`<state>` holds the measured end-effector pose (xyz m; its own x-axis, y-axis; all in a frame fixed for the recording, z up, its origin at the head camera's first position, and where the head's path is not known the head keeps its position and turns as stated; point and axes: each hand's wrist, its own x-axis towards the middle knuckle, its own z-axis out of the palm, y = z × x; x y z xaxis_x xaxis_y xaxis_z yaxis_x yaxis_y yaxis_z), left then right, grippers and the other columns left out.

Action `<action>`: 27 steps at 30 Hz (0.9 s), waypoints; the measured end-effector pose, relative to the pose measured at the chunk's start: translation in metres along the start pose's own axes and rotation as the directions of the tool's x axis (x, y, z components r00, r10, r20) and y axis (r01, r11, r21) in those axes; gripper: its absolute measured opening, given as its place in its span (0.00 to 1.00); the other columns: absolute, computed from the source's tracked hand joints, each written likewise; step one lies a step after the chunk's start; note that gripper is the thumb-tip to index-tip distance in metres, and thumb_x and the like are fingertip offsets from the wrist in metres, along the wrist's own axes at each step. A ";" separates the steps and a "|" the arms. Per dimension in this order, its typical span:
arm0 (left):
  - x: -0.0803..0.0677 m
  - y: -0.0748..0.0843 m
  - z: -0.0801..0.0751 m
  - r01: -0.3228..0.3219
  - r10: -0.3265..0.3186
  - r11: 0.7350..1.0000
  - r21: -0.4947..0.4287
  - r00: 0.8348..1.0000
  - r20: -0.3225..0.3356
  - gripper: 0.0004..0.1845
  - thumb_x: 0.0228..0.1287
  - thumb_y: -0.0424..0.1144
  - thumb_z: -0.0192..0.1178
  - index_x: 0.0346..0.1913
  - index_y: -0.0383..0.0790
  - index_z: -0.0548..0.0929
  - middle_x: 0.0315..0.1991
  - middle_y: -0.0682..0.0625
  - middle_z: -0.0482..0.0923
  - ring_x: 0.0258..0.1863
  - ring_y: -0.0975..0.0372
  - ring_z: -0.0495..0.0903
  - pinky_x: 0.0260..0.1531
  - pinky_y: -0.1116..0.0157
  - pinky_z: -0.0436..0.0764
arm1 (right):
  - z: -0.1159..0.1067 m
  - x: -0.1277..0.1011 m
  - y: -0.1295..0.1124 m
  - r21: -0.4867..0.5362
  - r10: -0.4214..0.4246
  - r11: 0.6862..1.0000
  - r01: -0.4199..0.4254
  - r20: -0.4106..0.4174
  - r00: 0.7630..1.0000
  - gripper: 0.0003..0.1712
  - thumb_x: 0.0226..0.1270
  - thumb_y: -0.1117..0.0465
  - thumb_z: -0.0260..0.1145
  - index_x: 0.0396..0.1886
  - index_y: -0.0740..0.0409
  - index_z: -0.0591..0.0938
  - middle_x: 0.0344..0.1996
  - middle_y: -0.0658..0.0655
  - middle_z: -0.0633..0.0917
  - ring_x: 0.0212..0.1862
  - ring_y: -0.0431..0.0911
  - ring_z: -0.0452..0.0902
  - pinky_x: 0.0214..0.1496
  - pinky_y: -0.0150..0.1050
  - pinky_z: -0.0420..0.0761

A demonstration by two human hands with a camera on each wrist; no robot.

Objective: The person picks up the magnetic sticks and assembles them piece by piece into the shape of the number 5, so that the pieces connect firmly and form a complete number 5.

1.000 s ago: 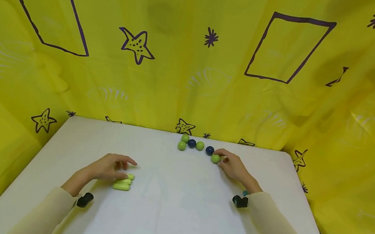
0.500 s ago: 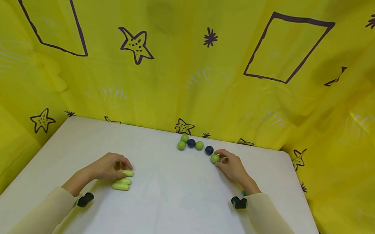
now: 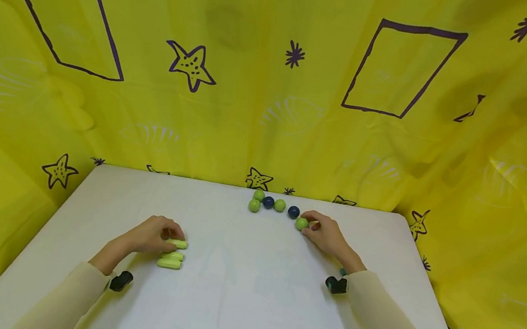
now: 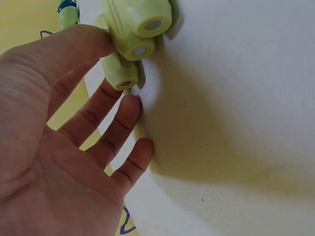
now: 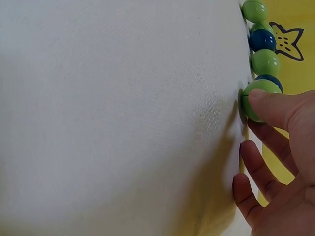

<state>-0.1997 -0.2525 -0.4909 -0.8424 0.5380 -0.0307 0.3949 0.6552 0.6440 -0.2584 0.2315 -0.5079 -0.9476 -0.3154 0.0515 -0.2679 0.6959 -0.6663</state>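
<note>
White surface [image 3: 234, 311]; left hand [image 3: 151, 234] pinches far green stick [image 3: 179, 244], right hand [image 3: 326, 234] pinches green ball [image 3: 302, 223]; light grip best, without bumping nearest blue ball [image 3: 294, 212].

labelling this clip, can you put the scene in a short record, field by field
table: white
left hand: pinches the far stick
right hand: pinches the nearest green ball
other sticks: two, side by side
other balls: three green, two dark blue, near the table's far edge
backdrop: yellow, patterned
</note>
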 end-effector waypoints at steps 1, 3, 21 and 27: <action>0.000 0.000 0.000 -0.001 0.001 1.000 -0.001 1.000 0.001 0.07 0.58 0.32 0.72 0.40 0.43 0.89 0.34 0.57 0.83 0.36 0.60 0.76 0.39 0.63 0.77 | 0.000 0.000 0.000 -0.004 -0.002 1.000 0.002 0.003 1.000 0.20 0.69 0.64 0.71 0.59 0.55 0.82 0.52 0.59 0.86 0.45 0.50 0.79 0.51 0.48 0.78; 0.000 0.000 0.001 -0.002 0.002 1.000 -0.004 1.000 0.003 0.07 0.58 0.33 0.72 0.40 0.44 0.89 0.34 0.58 0.83 0.35 0.60 0.76 0.39 0.64 0.76 | -0.001 0.000 0.000 -0.010 -0.003 1.000 0.003 0.009 1.000 0.20 0.68 0.64 0.72 0.59 0.55 0.82 0.51 0.59 0.86 0.44 0.49 0.79 0.50 0.47 0.78; 0.013 0.010 0.006 -0.046 0.046 0.999 -0.007 0.999 -0.021 0.08 0.57 0.32 0.72 0.41 0.43 0.89 0.32 0.58 0.82 0.32 0.60 0.75 0.34 0.66 0.74 | 0.016 -0.023 -0.020 0.093 0.024 0.995 -0.027 0.041 0.999 0.19 0.65 0.63 0.75 0.55 0.56 0.84 0.45 0.52 0.87 0.43 0.46 0.79 0.46 0.39 0.78; 0.028 0.023 0.011 -0.059 0.059 0.998 -0.004 0.997 -0.041 0.08 0.58 0.32 0.74 0.41 0.41 0.90 0.33 0.56 0.83 0.33 0.60 0.76 0.35 0.65 0.75 | 0.023 -0.030 -0.028 0.107 0.025 0.994 -0.029 0.043 0.999 0.18 0.65 0.62 0.75 0.55 0.55 0.85 0.47 0.51 0.87 0.43 0.45 0.78 0.46 0.39 0.78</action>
<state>-0.2102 -0.2160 -0.4855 -0.8320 0.5534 0.0386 0.4425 0.6201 0.6478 -0.2188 0.2062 -0.5078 -0.9455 -0.3255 0.0033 -0.2202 0.6321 -0.7430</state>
